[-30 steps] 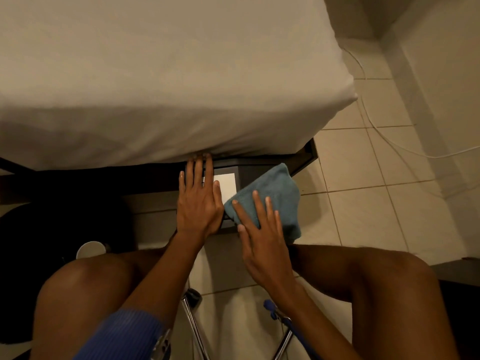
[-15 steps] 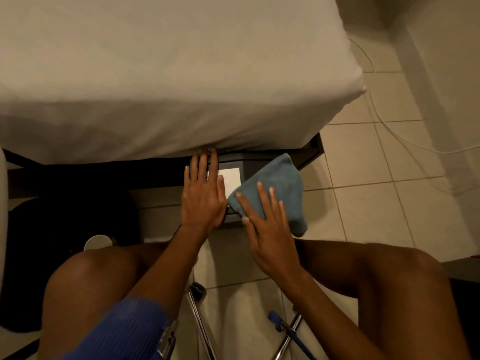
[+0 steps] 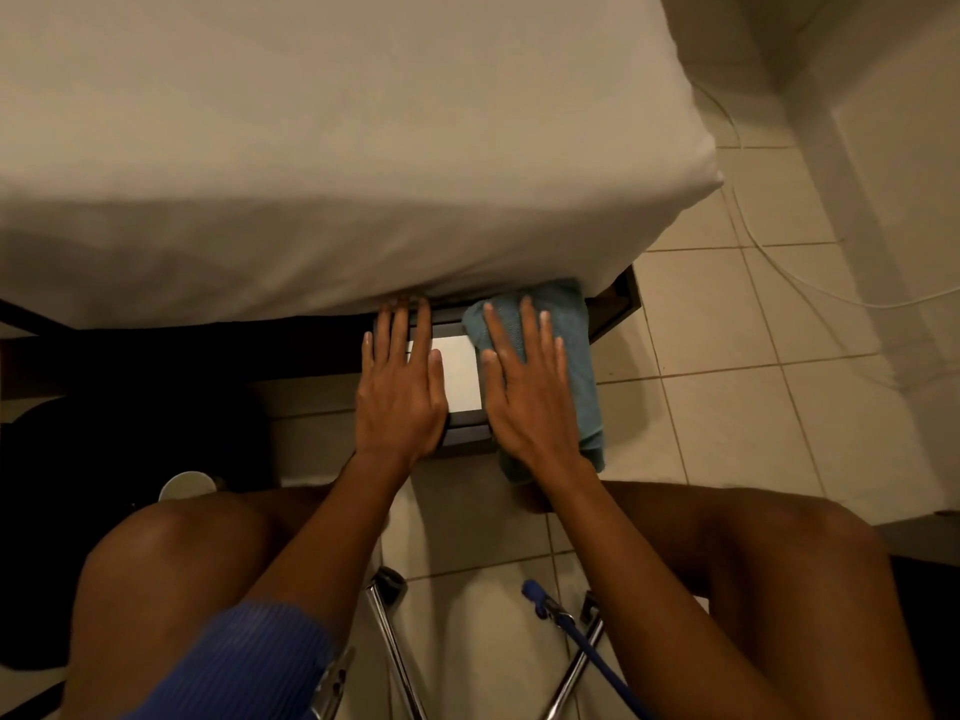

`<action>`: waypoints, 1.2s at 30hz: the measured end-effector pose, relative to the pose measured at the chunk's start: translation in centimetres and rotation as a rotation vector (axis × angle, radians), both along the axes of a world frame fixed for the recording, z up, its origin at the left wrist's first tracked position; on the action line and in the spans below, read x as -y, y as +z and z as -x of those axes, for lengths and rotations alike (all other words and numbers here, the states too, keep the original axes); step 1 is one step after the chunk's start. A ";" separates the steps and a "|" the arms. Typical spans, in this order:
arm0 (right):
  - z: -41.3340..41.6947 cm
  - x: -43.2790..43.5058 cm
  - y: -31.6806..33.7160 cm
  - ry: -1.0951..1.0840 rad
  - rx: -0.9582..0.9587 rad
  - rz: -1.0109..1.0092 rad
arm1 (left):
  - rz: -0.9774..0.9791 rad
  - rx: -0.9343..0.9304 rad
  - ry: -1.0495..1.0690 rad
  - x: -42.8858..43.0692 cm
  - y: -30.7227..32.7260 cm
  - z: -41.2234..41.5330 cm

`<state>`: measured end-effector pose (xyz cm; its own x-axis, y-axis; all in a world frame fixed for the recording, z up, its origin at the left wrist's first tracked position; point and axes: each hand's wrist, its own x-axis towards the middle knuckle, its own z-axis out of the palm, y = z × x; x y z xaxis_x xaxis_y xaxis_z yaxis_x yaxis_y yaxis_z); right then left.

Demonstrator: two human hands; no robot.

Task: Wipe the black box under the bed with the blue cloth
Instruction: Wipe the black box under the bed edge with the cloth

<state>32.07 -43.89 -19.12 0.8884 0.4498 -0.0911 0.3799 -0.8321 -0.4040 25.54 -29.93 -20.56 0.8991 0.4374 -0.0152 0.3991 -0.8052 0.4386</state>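
Pressing flat, right hand (image 3: 530, 402) spreads blue cloth (image 3: 566, 324) over black box (image 3: 465, 439) (left hand (image 3: 400, 397) splayed too).

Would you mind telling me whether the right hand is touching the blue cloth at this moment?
Touching. The head view shows the right hand lying flat, fingers spread, directly on the blue cloth, which is draped over the black box.
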 end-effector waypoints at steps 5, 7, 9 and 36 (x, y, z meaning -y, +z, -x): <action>0.2 0.3 0.2 -0.099 0.007 0.047 | -0.018 -0.014 -0.007 0.0 -0.2 0.0; 1.8 0.7 0.4 -0.130 -0.007 0.070 | -0.026 -0.011 -0.017 0.1 -0.2 0.3; 4.1 1.0 0.6 -0.138 -0.020 0.083 | -0.035 -0.016 -0.018 0.2 -0.2 0.4; 2.0 0.3 0.8 -0.041 -0.006 0.164 | -0.070 -0.045 0.032 0.7 -0.2 0.1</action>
